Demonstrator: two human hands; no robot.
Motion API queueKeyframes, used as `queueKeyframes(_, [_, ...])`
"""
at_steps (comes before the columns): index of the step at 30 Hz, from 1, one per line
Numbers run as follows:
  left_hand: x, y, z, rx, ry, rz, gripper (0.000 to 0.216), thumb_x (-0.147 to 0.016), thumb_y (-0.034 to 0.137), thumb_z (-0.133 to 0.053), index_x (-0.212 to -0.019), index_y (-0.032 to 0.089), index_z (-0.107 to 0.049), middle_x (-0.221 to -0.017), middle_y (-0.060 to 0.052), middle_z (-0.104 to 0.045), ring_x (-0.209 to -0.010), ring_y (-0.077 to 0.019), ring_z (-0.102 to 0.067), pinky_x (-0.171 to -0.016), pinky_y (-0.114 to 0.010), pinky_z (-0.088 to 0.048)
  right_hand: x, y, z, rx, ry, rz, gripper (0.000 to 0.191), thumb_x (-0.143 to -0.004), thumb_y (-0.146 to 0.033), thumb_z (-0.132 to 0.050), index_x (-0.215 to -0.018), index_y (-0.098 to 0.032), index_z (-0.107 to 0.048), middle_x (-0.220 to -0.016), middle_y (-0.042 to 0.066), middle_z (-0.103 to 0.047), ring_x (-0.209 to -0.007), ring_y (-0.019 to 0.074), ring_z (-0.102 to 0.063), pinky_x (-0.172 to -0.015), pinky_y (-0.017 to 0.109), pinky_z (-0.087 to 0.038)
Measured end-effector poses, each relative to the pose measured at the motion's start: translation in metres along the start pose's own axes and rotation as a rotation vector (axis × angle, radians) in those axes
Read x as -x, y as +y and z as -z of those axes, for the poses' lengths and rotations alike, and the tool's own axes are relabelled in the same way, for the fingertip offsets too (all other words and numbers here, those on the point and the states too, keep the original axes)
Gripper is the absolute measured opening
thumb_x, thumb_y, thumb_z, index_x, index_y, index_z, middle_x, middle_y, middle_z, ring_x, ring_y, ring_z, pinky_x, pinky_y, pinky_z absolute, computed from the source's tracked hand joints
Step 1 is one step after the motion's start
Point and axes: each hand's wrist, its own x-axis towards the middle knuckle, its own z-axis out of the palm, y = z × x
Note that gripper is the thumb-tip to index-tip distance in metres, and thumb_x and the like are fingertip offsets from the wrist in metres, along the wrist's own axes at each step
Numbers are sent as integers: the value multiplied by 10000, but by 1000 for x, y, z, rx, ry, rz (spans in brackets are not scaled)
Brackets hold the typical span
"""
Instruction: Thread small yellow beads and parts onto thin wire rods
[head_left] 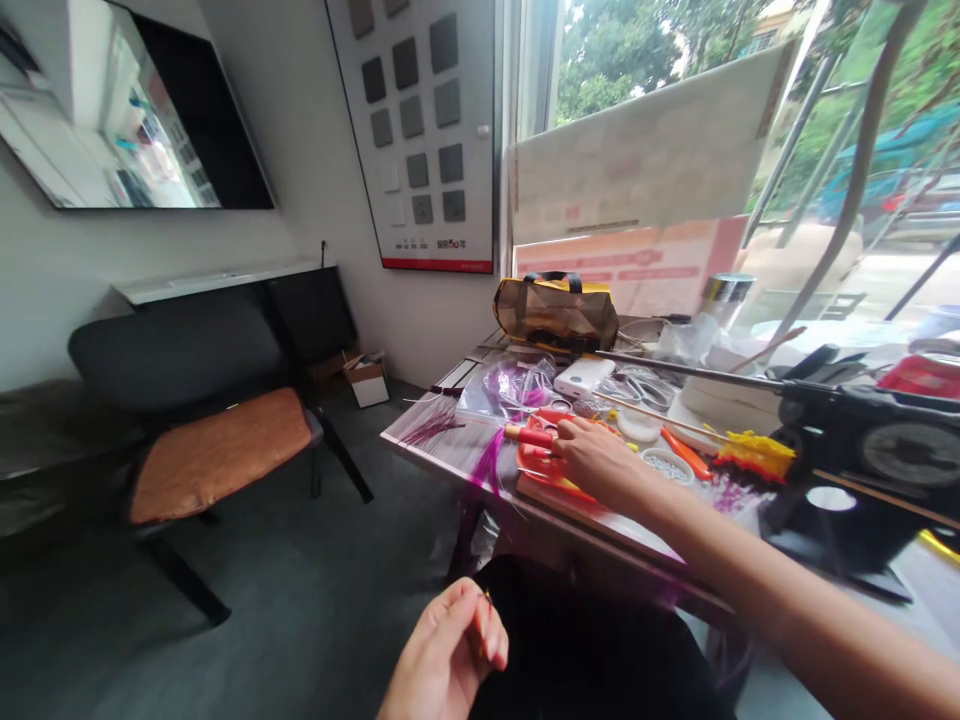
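My left hand (454,635) is held low in front of my lap, thumb and fingers pinched together. A tiny yellow and dark bit shows at its fingertips, too small to name. My right hand (592,455) stretches over the table, its fingers closed on the end of a red stick-shaped thing with a tan tip (531,436). Under and around that hand lies an orange-red sheet or bag (536,462). Purple threads (489,460) hang over the table edge just left of the red thing. Scissors (646,388) lie behind the hand.
The cluttered table (420,440) also bears a white box (584,376), a bead dish (667,466), an orange tool (686,453), yellow-red threads (754,457), a black machine (885,440) and a handbag (555,312). A long rod crosses above. A chair (225,450) stands left.
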Motion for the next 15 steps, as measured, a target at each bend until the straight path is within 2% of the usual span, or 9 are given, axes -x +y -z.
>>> queueKeyframes(2, [-1, -6, 1, 147, -8, 60, 292, -676, 346, -718, -525, 156, -556, -496, 21, -506, -514, -115, -457, -559, -239, -341, 18, -11, 4, -56, 50, 4, 185, -855, -106, -411, -859, -109, -596, -908, 138, -605, -855, 235, -543, -777, 342, -407])
queueKeyframes(4, [-4, -13, 2, 260, -22, 112, 287, -649, 326, -740, -505, 152, -562, -464, 27, -497, -479, -103, -448, -532, -230, -341, 44, -26, 2, -217, 63, 4, 227, -909, -199, -329, -960, -128, -539, -858, 87, -596, -759, 179, -544, -713, 286, -438])
queueKeyframes(6, [-6, -19, 4, 348, -48, 150, 285, -635, 310, -746, -487, 148, -563, -434, 33, -483, -453, -94, -434, -514, -223, -337, 72, -45, -9, -778, -29, -71, 252, -887, -288, -360, -1037, -157, -515, -829, 53, -596, -708, 160, -541, -695, 279, -452])
queueKeyframes(7, [-6, -21, 4, 380, -69, 161, 282, -639, 305, -742, -486, 147, -566, -428, 34, -479, -448, -93, -432, -510, -221, -337, 83, -54, -20, -1020, -59, -121, 271, -857, -331, -409, -1047, -174, -521, -884, 53, -598, -742, 156, -541, -698, 269, -449])
queueKeyframes(9, [-6, -25, 5, 417, -128, 158, 283, -663, 294, -722, -485, 142, -564, -422, 34, -466, -444, -92, -430, -508, -220, -336, 96, -72, -45, -1390, -205, -229, 268, -802, -409, -486, -894, -173, -574, -807, 30, -585, -658, 131, -512, -604, 234, -435])
queueKeyframes(12, [-4, -28, 7, 428, -228, 136, 296, -715, 274, -673, -485, 140, -543, -410, 47, -417, -424, -84, -399, -505, -223, -329, 97, -91, -83, -1708, -318, -276, 569, -783, -655, -368, -554, -155, -514, -465, -21, -443, -419, 84, -387, -419, 204, -314])
queueKeyframes(13, [-3, -29, 8, 427, -255, 134, 298, -723, 271, -663, -487, 143, -534, -408, 53, -399, -417, -81, -385, -502, -224, -325, 95, -95, -91, -1760, -302, -279, 601, -763, -695, -364, -498, -165, -469, -400, -39, -393, -370, 69, -340, -387, 200, -265])
queueKeyframes(15, [-2, -29, 10, 418, -289, 153, 298, -723, 273, -660, -492, 148, -519, -407, 63, -369, -409, -76, -362, -493, -219, -317, 92, -98, -98, -1811, -212, -282, 556, -702, -684, -508, -505, -168, -445, -369, -72, -350, -345, 43, -279, -373, 190, -205])
